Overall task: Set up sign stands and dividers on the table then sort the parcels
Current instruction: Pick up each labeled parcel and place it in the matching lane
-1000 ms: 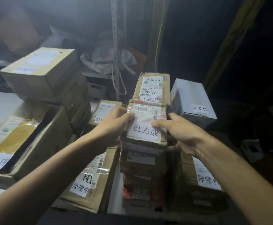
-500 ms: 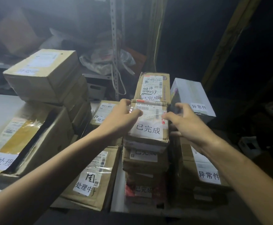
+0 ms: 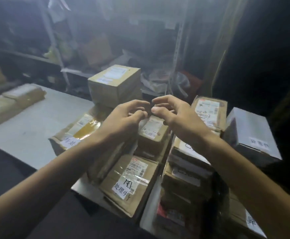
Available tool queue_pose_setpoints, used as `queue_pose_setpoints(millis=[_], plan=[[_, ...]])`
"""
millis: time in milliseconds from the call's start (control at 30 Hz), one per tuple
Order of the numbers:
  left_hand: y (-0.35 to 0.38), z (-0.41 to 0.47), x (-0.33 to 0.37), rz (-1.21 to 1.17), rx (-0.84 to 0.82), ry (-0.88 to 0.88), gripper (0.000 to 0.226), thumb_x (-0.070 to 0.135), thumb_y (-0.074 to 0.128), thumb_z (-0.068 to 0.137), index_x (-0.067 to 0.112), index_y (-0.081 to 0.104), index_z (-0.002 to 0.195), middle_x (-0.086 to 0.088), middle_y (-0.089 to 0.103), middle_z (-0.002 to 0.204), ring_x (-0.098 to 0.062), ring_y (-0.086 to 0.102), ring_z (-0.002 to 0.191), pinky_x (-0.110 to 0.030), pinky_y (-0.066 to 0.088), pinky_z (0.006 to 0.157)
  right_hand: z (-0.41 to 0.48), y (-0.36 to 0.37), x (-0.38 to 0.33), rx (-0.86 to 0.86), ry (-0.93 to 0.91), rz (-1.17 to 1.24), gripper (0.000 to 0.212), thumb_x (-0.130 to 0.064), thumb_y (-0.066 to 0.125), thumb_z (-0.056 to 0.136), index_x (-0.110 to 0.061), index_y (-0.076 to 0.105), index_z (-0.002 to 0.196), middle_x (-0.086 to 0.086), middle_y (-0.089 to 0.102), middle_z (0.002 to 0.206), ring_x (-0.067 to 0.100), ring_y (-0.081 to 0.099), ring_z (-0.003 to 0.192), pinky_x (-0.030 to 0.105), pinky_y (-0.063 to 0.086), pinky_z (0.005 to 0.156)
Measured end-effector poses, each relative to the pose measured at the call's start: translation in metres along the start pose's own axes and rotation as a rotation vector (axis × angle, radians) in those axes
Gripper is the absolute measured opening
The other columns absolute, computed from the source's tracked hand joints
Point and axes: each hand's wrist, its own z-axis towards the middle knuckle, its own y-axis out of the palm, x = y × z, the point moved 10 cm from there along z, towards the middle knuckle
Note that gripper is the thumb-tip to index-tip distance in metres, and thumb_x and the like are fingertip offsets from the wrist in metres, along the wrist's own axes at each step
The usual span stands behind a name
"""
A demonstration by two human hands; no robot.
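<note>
Head view showed the left hand [image 3: 123, 118] and right hand [image 3: 173, 114] side by side, fingers loosely curled and holding nothing, fingertips nearly meeting above a small labelled parcel [image 3: 152, 133] lying just below them among other parcels [image 3: 130, 176] stacked on the desk [image 3: 37, 128].

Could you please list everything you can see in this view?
Table: one, pale grey, left, beneath the parcels.
Tall box: one, brown, back centre.
Labelled flat parcel: one, brown, near centre.
Parcel stack: one, brown, right of centre.
White box: one, far right.
Padded mailers: at least two, tan, far left on table.
Shelving: one, grey metal, behind.
Left hand: one, above the parcels, holding nothing.
Right hand: one, beside it, holding nothing.
</note>
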Motion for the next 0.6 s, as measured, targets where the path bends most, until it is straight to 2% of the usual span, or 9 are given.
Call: queue_pose_setpoints(millis=[133,233,367,467,600], plan=[[-0.088,-0.039,-0.033,0.048,0.201,-0.076,0.034,0.027,0.053,0.089,0.029,0.064,0.122,0.006,0.069,0.117,-0.007,0.064,0.107,-0.028,0.052,0.089,0.03,0.086,-0.042,-0.186,-0.105,0.059,0.027,-0.029,0.059,0.097,-0.019,0.063,0.123,-0.006,0.067,0.113,-0.002,0.061,0.097,0.01,0.047,0.079],[-0.154,-0.073,-0.056,0.073,0.338,-0.134,0.028,0.021,0.053,0.093,0.032,0.064,0.117,0.006,0.069,0.117,-0.005,0.064,0.105,-0.027,0.052,0.087,0.045,0.157,-0.074,-0.311,-0.155,0.098,0.032,-0.032,0.058,0.097,-0.018,0.062,0.126,-0.003,0.068,0.116,0.002,0.062,0.096,0.019,0.05,0.08],[-0.241,-0.117,-0.09,0.166,0.463,-0.178,0.028,0.018,0.051,0.099,0.027,0.064,0.122,0.005,0.067,0.121,0.0,0.061,0.109,-0.025,0.048,0.094,0.063,0.248,-0.115,-0.432,-0.223,0.099,0.03,-0.034,0.057,0.098,-0.02,0.061,0.125,0.0,0.067,0.118,-0.002,0.056,0.085,0.015,0.043,0.068],[-0.306,-0.145,-0.123,0.186,0.524,-0.238,0.027,0.023,0.051,0.1,0.03,0.065,0.121,0.01,0.067,0.12,-0.001,0.058,0.114,-0.035,0.046,0.103,0.078,0.309,-0.133,-0.467,-0.214,0.113,0.023,-0.033,0.058,0.097,-0.025,0.064,0.117,-0.004,0.067,0.111,-0.003,0.057,0.084,0.019,0.044,0.072],[-0.386,-0.167,-0.167,0.178,0.59,-0.28,0.024,0.024,0.052,0.099,0.034,0.068,0.113,0.012,0.067,0.115,-0.001,0.059,0.111,-0.04,0.046,0.104,0.106,0.385,-0.155,-0.507,-0.166,0.101,0.019,-0.035,0.058,0.097,-0.031,0.063,0.114,-0.009,0.066,0.108,0.004,0.061,0.095,0.027,0.05,0.085]])
